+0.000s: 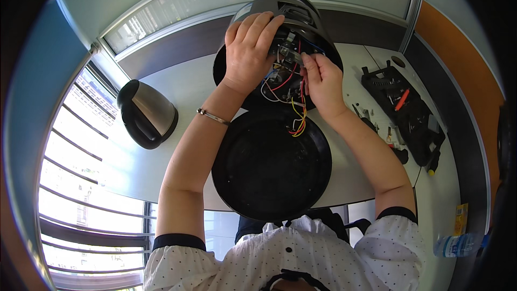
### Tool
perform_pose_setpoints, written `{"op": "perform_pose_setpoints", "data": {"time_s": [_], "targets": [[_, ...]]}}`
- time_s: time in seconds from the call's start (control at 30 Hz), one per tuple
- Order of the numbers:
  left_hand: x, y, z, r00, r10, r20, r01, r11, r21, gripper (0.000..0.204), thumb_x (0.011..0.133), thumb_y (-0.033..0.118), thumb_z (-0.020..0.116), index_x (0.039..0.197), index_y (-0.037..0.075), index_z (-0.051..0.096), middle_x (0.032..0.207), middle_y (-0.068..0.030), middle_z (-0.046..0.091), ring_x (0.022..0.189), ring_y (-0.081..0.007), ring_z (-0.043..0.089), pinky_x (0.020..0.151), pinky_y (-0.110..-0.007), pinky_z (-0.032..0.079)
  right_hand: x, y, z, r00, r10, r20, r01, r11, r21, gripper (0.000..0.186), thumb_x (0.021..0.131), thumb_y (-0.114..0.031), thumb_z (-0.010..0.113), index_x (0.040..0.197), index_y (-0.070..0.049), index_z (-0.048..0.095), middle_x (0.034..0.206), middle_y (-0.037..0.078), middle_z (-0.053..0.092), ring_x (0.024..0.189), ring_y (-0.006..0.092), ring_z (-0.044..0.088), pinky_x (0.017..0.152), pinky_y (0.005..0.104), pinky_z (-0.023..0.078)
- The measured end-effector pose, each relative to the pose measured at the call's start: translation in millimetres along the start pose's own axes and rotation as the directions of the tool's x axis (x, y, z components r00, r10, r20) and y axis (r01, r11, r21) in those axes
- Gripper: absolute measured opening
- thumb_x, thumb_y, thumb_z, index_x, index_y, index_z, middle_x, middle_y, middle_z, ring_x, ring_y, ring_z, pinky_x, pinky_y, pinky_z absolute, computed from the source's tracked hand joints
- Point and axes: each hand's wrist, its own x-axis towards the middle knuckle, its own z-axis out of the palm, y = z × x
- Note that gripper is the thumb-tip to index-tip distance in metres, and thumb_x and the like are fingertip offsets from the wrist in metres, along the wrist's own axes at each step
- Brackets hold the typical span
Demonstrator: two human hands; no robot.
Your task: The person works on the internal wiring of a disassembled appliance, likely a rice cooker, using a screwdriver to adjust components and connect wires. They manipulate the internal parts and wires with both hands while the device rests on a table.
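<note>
A round, dark appliance lies on its side on the table, its open underside facing me and full of wires and small parts. My left hand curls over the upper left of its rim and steadies it, the thumb hidden on the inner side. With thumb and fingertips together, my right hand pinches a small grey bracket-like part among the wiring. Red, white, blue and yellow wires hang around it. Yellow and red wires run down to a round black base cover, which lies hollow side up in front of me.
A steel kettle with black handle stands at the left, by the window. On the right lie an open black tool case with a red-handled tool, and loose small parts and tools. A plastic bottle is at lower right.
</note>
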Motion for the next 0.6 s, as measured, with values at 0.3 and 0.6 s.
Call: {"op": "perform_pose_setpoints", "data": {"time_s": [0.3,0.6], "targets": [[-2.4,0.4,1.4,0.999,-0.024,-0.021,0.025,0.999,0.034,0.075,0.055,0.019,0.08,0.125,0.016,0.054,0.121,-0.0006,0.057,0.113,-0.018,0.053,0.096,-0.037,0.034,0.1,4.9,-1.0,1.0,-0.007,0.013,0.007,1.0,0.015,0.026,0.093,-0.02,0.061,0.078,0.002,0.061,0.062,0.012,0.059,0.053,0.0241,0.057,0.052,0.0328,0.044],[-4.5,-1.7,6.2,0.999,-0.019,-0.039,0.022,0.997,0.069,0.08,0.051,0.023,0.085,0.125,0.016,0.055,0.124,0.0006,0.056,0.115,-0.0193,0.053,0.095,-0.037,0.033,1.1,6.7,-4.8,0.982,-0.189,-0.009,0.186,0.972,-0.144,0.022,0.091,-0.018,0.062,0.081,0.001,0.062,0.064,0.014,0.058,0.057,0.0299,0.057,0.054,0.0355,0.045]]}}
